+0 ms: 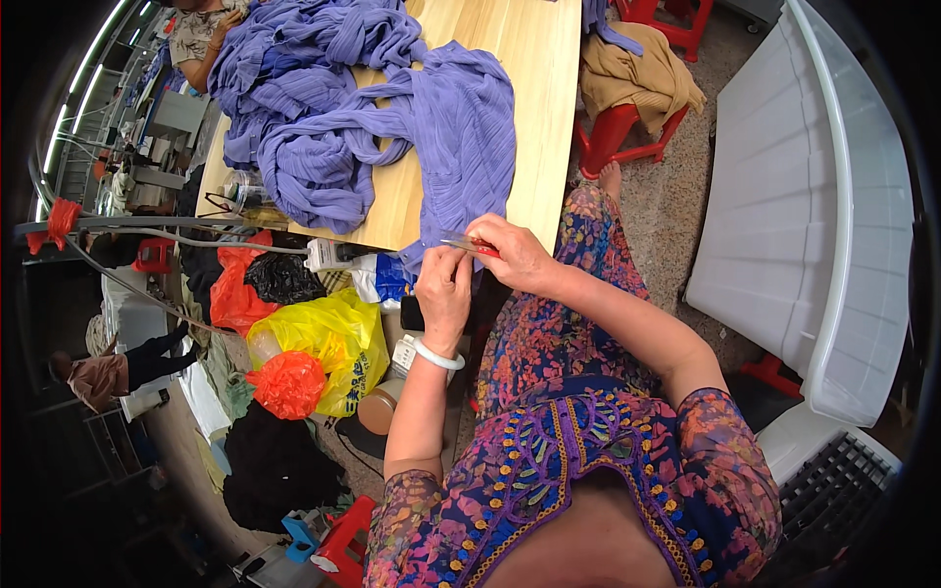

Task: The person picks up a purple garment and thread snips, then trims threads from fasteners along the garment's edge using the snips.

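The long purple cloth [466, 137] lies on the near end of a wooden table [544, 98], with thin lines running all over it. One part lies flat, and its lower end hangs over the table's edge, right in front of the person. The left hand [444, 294] has its thumb and fingers pressed together, pinching the bottom edge of the cloth. The right hand [520, 257] is just beside it, with its fingers closed around small scissors [484, 249] with red handles. The blades point left, over the cloth and close to the left fingertips. I cannot tell if the blades touch the cloth. A white bracelet [438, 355] is on the left wrist. The rest of the purple cloth sits in a big, messy heap farther up the table. To the left, below the table top, are a yellow bag [333, 338], a round red bag [287, 385] and a shiny black bag [284, 279]. To the right, a tan cloth [637, 83] lies on a red stool [613, 142]. Past that is a big pale tub [774, 216]. Another person [196, 44] is near the heap at the top left.
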A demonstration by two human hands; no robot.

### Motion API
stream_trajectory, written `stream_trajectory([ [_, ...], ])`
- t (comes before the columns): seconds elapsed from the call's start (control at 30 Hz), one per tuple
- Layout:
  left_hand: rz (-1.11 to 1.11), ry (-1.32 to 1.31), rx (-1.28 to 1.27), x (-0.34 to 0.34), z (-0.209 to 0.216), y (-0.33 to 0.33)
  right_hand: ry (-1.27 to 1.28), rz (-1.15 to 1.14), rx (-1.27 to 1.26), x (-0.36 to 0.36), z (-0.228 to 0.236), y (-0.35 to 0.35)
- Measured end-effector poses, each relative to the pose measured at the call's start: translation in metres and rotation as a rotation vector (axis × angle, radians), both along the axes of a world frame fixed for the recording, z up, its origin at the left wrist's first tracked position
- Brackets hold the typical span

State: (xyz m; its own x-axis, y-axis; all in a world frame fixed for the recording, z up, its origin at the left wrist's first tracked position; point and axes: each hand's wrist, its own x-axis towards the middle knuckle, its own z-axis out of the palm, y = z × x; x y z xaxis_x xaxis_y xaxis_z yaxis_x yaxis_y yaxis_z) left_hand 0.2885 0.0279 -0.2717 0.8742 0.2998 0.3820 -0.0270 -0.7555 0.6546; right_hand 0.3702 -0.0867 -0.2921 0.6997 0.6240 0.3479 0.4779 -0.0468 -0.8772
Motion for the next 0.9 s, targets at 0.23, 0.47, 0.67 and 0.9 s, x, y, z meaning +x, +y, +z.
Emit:
stream_trajectory([
  [0.23, 0.066, 0.14, -0.391, -0.005, -0.004, 0.003, 0.133, -0.237, -0.02, 0.0, 0.022, -0.022],
  [0.47, 0.114, 0.198, -0.611, -0.005, 0.003, -0.009, 0.42, -0.069, -0.152, -0.029, 0.009, -0.05],
  [0.67, 0.012, 0.026, 0.032, 0.0, -0.003, -0.01, 0.745, 0.079, 0.06, -0.035, 0.002, -0.055],
  [0.9, 0.078, 0.215, -0.264, 0.002, -0.015, -0.009, 0.275, -0.135, -0.191, -0.037, 0.004, -0.061],
])
